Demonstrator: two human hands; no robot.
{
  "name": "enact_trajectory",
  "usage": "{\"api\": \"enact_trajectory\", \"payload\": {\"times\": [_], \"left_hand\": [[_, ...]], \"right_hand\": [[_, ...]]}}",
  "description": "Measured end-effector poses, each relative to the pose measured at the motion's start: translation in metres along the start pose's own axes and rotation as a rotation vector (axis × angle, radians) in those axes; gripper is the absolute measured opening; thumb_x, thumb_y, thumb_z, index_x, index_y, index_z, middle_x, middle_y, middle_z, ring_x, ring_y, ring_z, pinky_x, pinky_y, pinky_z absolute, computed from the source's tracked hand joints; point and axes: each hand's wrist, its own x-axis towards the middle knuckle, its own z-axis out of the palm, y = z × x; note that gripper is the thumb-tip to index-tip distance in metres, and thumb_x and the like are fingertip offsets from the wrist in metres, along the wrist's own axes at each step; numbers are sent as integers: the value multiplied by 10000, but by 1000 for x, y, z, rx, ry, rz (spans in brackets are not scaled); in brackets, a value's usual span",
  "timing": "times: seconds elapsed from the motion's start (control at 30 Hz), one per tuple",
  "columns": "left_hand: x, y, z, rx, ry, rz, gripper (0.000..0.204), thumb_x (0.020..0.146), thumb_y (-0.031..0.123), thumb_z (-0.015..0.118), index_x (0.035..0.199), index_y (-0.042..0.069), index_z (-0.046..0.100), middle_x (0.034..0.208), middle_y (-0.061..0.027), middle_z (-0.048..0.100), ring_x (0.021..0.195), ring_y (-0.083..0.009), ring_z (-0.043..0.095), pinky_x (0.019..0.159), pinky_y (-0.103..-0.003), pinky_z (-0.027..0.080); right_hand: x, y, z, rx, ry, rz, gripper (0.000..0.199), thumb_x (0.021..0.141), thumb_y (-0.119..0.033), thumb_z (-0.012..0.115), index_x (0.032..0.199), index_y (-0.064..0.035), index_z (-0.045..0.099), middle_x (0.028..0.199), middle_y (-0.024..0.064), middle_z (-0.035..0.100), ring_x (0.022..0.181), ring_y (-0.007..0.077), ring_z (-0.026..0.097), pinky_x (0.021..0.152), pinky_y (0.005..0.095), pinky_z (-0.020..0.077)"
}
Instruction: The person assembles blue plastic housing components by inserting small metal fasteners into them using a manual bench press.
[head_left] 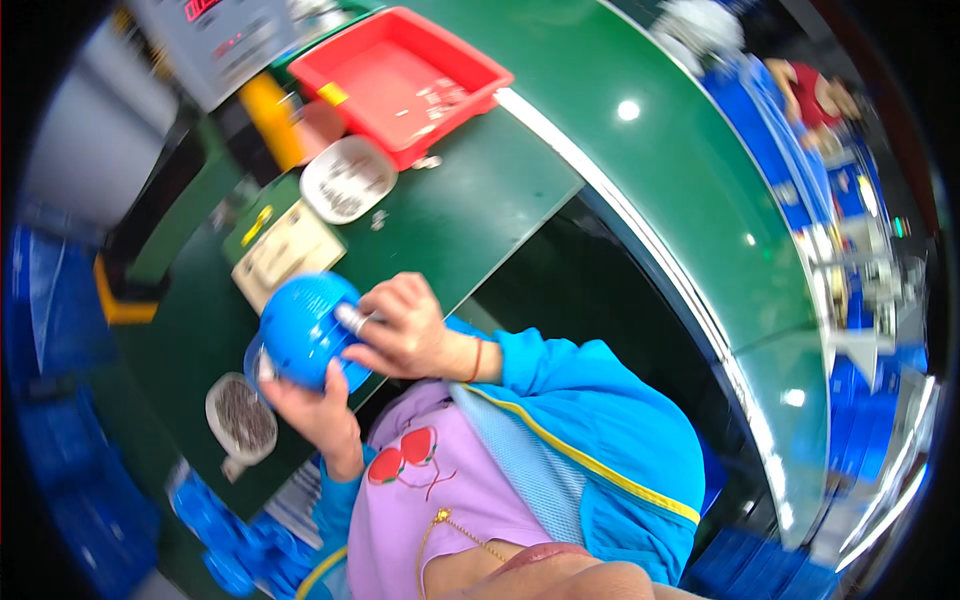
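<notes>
at the centre left of the frame, a round blue plastic part [300,328] with a dotted dome sits between both hands, just over the near edge of the green work table [470,210]. the left hand [312,405] cups it from below, fingers curled up against its underside and closed on it. the right hand [402,328] lies on its right side, fingers bent together over the dome, with a small silvery piece [350,318] pinched at the fingertips and touching the blue surface. at the lower left of the frame, just beside the left hand, a shallow round dish [241,418] holds small dark metal bits. in the upper left, a second pale dish [347,179] with similar bits rests near a red tray [400,80], and a cream-coloured flat block [288,255] lies between that dish and the blue part. more blue parts [215,530] are heaped along the bottom left, blurred.
</notes>
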Motion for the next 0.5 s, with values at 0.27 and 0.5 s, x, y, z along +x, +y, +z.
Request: {"api": "enact_trajectory", "payload": {"times": [0.27,0.5], "left_hand": [[18,37,-35,-109,28,-20,666,868,128,668,1435,-56,373,1401,-231,461,1277,-358,489,1096,-483,400],[88,46,-154,-161,411,-6,479,835,27,726,1275,-23,544,1196,-128,623,1079,-224,615,972,-374,493]], "right_hand": [[7,4,12,432,167,106,540,899,-366,684,1283,2,587,1138,182,612,990,315,566,872,408,456],[-33,85,-9,7,103,600,297,965,-81,592,1249,8,591,1064,154,634,978,263,613,875,369,479]]}}
